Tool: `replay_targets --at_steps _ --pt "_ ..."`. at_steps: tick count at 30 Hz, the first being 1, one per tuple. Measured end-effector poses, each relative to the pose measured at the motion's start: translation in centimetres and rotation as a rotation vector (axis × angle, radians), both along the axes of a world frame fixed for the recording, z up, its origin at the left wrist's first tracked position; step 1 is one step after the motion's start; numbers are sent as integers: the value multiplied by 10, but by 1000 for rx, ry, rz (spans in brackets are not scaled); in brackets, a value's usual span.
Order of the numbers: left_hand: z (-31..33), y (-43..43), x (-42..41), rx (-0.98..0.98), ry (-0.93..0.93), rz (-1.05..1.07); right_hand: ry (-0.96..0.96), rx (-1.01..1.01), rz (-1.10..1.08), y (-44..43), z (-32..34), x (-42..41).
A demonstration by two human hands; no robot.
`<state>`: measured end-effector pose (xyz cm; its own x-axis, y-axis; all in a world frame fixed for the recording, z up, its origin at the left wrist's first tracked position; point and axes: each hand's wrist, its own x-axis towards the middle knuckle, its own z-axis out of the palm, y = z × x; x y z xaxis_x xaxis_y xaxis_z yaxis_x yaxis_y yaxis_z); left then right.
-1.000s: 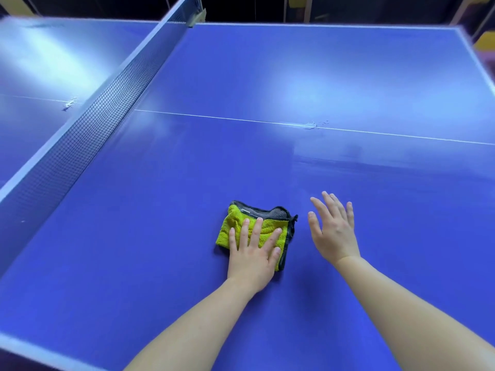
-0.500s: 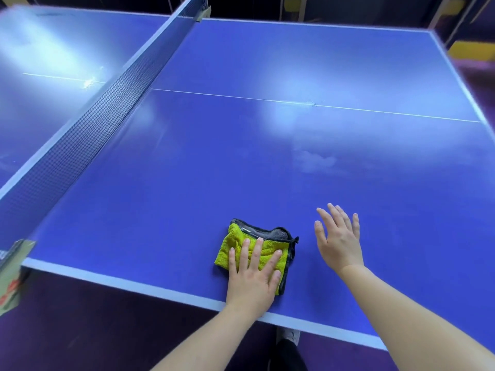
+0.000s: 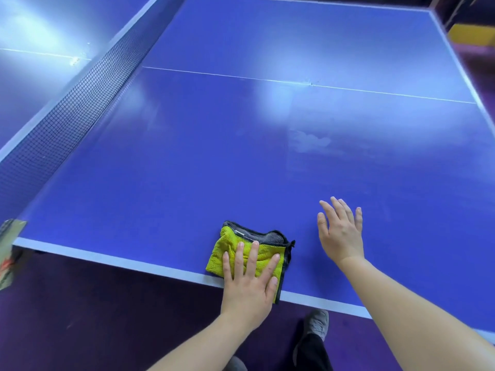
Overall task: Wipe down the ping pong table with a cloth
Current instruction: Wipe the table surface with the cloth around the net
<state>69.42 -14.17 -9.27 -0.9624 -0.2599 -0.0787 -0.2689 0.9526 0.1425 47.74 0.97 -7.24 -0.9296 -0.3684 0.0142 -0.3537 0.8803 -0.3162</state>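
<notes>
Drawn back to the near edge of the ping pong table [image 3: 187, 162], the folded yellow-and-grey cloth [image 3: 241, 247] lies under the flat, pressing left hand [image 3: 247, 286]; the right hand [image 3: 340, 231], fingers spread, holds nothing.

Cloth [image 3: 250, 253] on table [image 3: 241, 156] at its near edge, under left hand [image 3: 247, 283]; right hand [image 3: 340, 232] just right; net [image 3: 67, 111] far left

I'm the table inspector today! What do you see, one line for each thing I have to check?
Surface: blue ping pong table, pale smudge right of middle.
Job's things: yellow and grey cloth, folded, at the near edge.
Clutter: nothing seen.
Hands: left hand flat on the cloth; right hand open beside it, holding nothing.
Cables: nothing seen.
Surroundings: net on the left, purple floor, a shoe below.
</notes>
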Motion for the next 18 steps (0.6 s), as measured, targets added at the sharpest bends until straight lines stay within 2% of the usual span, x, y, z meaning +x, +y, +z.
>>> replay_targets --at_steps 5,9,18 --pt "1 36 -21 44 -24 -49 2 -37 -99 9 1 -38" --pt "2 52 -56 79 -27 -35 18 -22 -94 22 3 -67" --pt "-2 36 -193 95 -96 18 28 -2 -30 43 2 -144"
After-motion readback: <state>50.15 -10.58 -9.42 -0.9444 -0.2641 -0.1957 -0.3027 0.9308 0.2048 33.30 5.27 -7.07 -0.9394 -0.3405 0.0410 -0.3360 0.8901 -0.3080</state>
